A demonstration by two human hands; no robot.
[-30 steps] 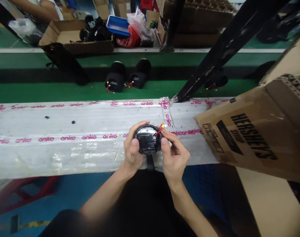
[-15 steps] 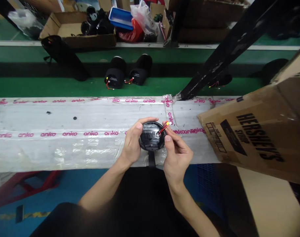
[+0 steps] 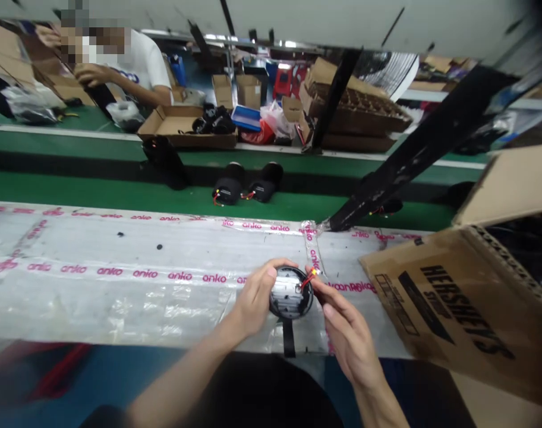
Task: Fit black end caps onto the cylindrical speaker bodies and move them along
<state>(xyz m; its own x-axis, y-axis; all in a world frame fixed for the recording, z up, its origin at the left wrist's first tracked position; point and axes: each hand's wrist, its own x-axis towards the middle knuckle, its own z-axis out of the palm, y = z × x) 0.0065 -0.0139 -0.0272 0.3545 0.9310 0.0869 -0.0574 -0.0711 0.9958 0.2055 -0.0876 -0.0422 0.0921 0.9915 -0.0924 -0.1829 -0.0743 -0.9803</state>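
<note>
1. The left hand holds a round black disc-shaped unit, its fingers curled together over the rim at about 10 o'clock of the unit and the palm behind it, so the disc sits clamped in the hand.
2. The unit is held just above or against a plastic-wrapped workbench, though the contact cannot be told. It lies at about 12 o'clock from the person's lap, with a black strap hanging from it at 6 o'clock.
3. The right hand comes in from 4 o'clock. Its thumb and forefinger look pinched together on thin red-and-black leads with a small connector, at about 2 o'clock of the unit. The other fingers are curled loosely below, apart from the disc.
4. A steady hold seems best here: the left hand bracing the rim, and the right fingers gripping the connector body rather than pulling on the thin leads.
5. A printed cardboard box rests on the workbench at 3 o'clock, near the right hand.
6. Beyond the workbench, at 12 o'clock, 2 black cylindrical units with red leads lie on a green conveyor belt.
7. Farther off, at 11 o'clock, a co-worker in a white T-shirt works with both hands.
</note>
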